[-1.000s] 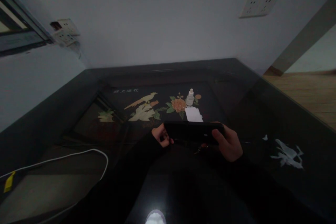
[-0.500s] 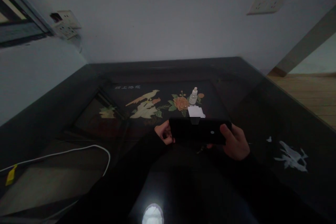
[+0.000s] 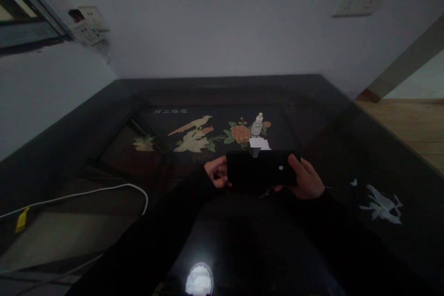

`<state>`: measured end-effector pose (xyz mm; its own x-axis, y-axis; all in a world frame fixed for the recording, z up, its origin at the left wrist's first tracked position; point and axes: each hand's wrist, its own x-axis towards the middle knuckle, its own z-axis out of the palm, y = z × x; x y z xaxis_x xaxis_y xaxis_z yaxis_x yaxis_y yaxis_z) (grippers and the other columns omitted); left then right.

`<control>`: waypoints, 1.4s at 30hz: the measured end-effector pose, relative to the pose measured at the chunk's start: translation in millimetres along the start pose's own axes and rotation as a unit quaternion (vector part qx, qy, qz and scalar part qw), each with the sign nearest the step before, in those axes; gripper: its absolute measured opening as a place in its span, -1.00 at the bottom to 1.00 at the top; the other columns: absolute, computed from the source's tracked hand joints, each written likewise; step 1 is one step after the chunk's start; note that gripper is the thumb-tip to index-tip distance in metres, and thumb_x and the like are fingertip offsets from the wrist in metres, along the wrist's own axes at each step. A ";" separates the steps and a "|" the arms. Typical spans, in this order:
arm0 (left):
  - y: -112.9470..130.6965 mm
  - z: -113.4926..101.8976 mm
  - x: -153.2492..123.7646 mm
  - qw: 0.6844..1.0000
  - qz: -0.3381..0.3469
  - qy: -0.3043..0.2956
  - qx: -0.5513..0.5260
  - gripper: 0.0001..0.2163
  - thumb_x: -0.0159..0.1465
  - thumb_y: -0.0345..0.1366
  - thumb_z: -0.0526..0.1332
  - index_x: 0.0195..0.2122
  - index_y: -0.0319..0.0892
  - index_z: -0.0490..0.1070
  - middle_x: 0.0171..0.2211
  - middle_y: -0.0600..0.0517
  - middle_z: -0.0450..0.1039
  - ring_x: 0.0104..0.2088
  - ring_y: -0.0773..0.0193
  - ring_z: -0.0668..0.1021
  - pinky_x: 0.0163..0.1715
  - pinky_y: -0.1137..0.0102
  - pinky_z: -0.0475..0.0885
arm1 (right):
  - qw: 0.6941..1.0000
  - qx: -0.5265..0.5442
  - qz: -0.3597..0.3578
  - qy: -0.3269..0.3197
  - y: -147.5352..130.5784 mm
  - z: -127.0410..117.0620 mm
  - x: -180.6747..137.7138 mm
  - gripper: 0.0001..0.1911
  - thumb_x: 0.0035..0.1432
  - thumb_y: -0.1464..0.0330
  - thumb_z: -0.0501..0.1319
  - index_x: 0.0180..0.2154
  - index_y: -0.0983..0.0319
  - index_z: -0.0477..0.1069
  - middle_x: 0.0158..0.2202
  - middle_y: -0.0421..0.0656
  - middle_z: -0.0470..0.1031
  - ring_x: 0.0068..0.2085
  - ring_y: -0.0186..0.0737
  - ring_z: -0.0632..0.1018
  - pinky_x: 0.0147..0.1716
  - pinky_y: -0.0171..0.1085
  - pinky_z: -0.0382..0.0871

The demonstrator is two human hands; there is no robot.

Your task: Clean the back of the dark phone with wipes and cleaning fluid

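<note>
A flat black phone [image 3: 258,171] is held lengthwise across both hands, above the dark tabletop. It has a small round pale mark towards its right end. My left hand [image 3: 218,172] grips the left end, fingers curled at the edge. At the other end, my right hand [image 3: 307,178] clasps the phone with the thumb on its near face and the fingers mostly hidden behind. Just beyond the phone lies a white square sheet or pad [image 3: 260,143], partly covered by a grey patch at the phone's upper edge. A small white-capped bottle [image 3: 257,126] stands behind it.
The glossy dark table [image 3: 222,85] has flower and bird pictures. White crumpled strips [image 3: 383,206] lie at the right. A white cable [image 3: 104,189] with a yellow tag [image 3: 22,220] runs along the left. Wall sockets [image 3: 362,1] are above, and a bright reflection shows near the front.
The phone and both hands have shifted slightly up in the picture, as has most of the table scene. The hold on the phone looks the same.
</note>
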<state>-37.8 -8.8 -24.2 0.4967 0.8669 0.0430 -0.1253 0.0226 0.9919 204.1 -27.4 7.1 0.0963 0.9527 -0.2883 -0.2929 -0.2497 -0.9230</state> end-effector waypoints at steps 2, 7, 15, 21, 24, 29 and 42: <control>-0.4 -3.7 -0.7 0.999 -0.029 -0.013 -0.023 -0.57 0.00 -0.20 0.28 -0.12 -0.23 0.29 -0.54 0.08 0.41 -0.57 0.39 0.50 -0.53 0.52 0.39 | 1.000 0.012 0.009 0.006 0.4 2.9 1.1 -0.55 -0.21 0.04 0.31 -0.37 0.25 0.36 -0.59 -0.24 0.40 -0.63 -0.21 0.46 -0.81 -0.25 0.39; 3.3 -19.9 4.1 0.996 -0.072 -0.047 -0.002 -0.59 0.01 -0.30 0.26 -0.09 -0.27 0.31 -0.41 0.00 0.45 -0.41 0.32 0.53 -0.46 0.47 0.45 | 1.000 -0.010 0.009 0.011 -1.7 9.4 -3.2 -0.56 -0.23 0.07 0.33 -0.38 0.23 0.34 -0.56 -0.25 0.40 -0.57 -0.22 0.47 -0.76 -0.25 0.42; 13.0 -23.8 21.7 0.993 -0.088 -0.023 0.071 -0.57 0.07 -0.35 0.18 0.01 -0.25 0.28 -0.39 0.03 0.43 -0.43 0.37 0.50 -0.43 0.42 0.49 | 0.999 -0.044 -0.020 -0.022 -0.2 5.4 -6.4 -0.57 -0.11 0.06 0.27 -0.28 0.21 0.34 -0.49 -0.25 0.37 -0.53 -0.23 0.45 -0.70 -0.18 0.47; 14.4 -17.9 29.0 0.992 -0.070 0.007 0.108 -0.61 -0.02 -0.39 0.19 -0.11 -0.30 0.35 -0.35 0.01 0.45 -0.48 0.39 0.49 -0.47 0.45 0.46 | 0.997 -0.050 -0.044 -0.027 -1.3 2.0 -6.5 -0.59 -0.08 0.07 0.25 -0.29 0.23 0.35 -0.48 -0.24 0.36 -0.52 -0.24 0.46 -0.69 -0.25 0.45; 18.3 -15.4 27.2 0.988 -0.048 0.025 0.142 -0.67 -0.05 -0.42 0.16 -0.20 -0.31 0.40 -0.39 0.01 0.47 -0.46 0.39 0.50 -0.47 0.52 0.41 | 0.997 -0.062 -0.045 -0.032 -1.8 1.7 -7.4 -0.63 -0.07 0.07 0.24 -0.35 0.23 0.33 -0.52 -0.26 0.34 -0.55 -0.26 0.45 -0.72 -0.28 0.42; 19.7 -15.5 22.6 0.984 -0.024 0.021 0.177 -0.60 -0.05 -0.45 0.10 -0.12 -0.31 0.37 -0.38 0.01 0.48 -0.50 0.42 0.49 -0.48 0.53 0.37 | 0.996 -0.075 -0.043 -0.028 -3.5 3.7 -10.1 -0.62 -0.07 0.05 0.23 -0.37 0.23 0.33 -0.53 -0.26 0.35 -0.58 -0.29 0.43 -0.74 -0.32 0.39; 15.3 -19.5 23.5 0.957 -0.010 0.018 0.288 -0.66 0.02 -0.38 0.09 -0.14 -0.29 0.36 -0.43 0.01 0.47 -0.45 0.37 0.49 -0.43 0.51 0.34 | 0.996 -0.071 -0.046 -0.032 -1.8 3.3 -10.2 -0.62 -0.08 0.07 0.25 -0.41 0.25 0.32 -0.54 -0.27 0.33 -0.57 -0.29 0.44 -0.72 -0.35 0.39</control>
<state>-44.8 21.7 -10.3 0.4629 0.8859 0.0298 0.3834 -0.2304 0.8944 200.5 -36.1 12.5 0.0538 0.9806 -0.1884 -0.1485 -0.1787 -0.9726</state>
